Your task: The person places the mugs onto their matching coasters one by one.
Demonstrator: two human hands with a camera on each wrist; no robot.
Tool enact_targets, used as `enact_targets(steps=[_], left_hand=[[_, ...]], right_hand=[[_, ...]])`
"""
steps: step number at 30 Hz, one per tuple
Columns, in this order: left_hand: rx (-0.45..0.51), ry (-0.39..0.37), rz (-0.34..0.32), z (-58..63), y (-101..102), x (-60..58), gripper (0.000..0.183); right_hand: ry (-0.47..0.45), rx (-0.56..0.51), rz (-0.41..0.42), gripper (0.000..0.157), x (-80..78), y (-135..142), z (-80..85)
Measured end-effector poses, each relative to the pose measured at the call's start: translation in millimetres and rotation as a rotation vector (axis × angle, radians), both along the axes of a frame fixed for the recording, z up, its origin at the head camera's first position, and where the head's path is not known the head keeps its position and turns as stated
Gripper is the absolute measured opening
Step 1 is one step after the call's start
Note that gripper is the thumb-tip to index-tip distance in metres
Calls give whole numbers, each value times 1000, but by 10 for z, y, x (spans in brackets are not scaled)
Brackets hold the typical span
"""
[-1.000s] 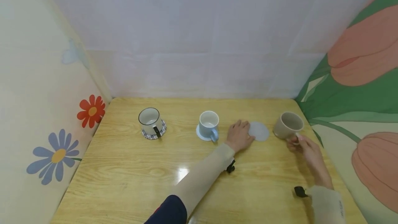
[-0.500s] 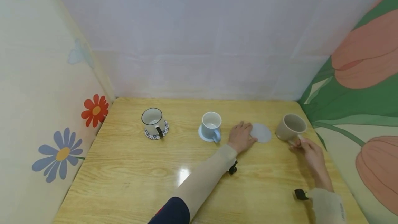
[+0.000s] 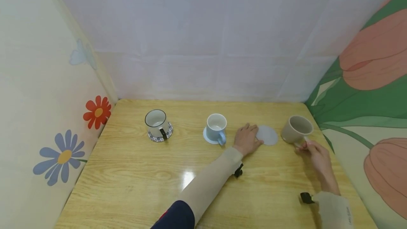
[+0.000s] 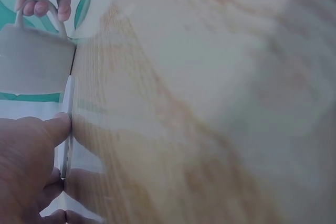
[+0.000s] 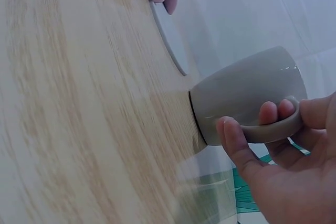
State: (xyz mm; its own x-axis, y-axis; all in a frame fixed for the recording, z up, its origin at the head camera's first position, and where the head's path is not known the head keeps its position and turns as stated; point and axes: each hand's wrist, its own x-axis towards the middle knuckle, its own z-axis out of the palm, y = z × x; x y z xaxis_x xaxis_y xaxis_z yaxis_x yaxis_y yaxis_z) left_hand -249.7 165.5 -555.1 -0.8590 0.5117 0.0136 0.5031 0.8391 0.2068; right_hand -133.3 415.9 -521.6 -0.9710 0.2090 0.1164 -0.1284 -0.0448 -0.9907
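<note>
On the right of the table, a taupe mug (image 3: 297,129) stands upright with its base right at the tabletop. My right hand (image 3: 318,154) grips its handle; the right wrist view shows fingers through the handle loop of the mug (image 5: 247,93) and the thumb at its top. Left of it lies a round pale grey coaster (image 3: 268,135) with nothing on it. My left hand (image 3: 246,140) holds the coaster's left edge between thumb and fingers. In the left wrist view, the coaster (image 4: 66,140) appears edge-on, flat against the wood, a short gap from the mug (image 4: 34,61).
A light blue mug (image 3: 216,127) sits on a pale blue coaster (image 3: 206,138), left of my left hand. Farther left, a white mug (image 3: 155,123) with a black rim and handle rests on a checked coaster (image 3: 170,130). Cloth hangings (image 3: 197,38) border the wooden table (image 3: 133,179).
The head view shifted slightly between the first two frames. Both hands, the taupe mug and the grey coaster keep their places.
</note>
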Motion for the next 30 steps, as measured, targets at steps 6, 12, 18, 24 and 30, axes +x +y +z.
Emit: enact_targets(steps=[6,12,18,24,30], left_hand=[[2,-4,-2,5,8,-8,69],[-7,9,-4,17,1,-2,70],[-4,15,-1,24,-10,-2,69],[13,-3,2,5,-10,-7,69],[17,3,1,-7,0,-7,69]], right_hand=[[-5,-28,-4,29,-13,-26,20],[-5,-22,-12,30,-18,-38,30],[6,-21,-8,31,-26,-51,39],[37,-32,-8,30,-7,-87,48],[65,-36,0,29,13,-100,54]])
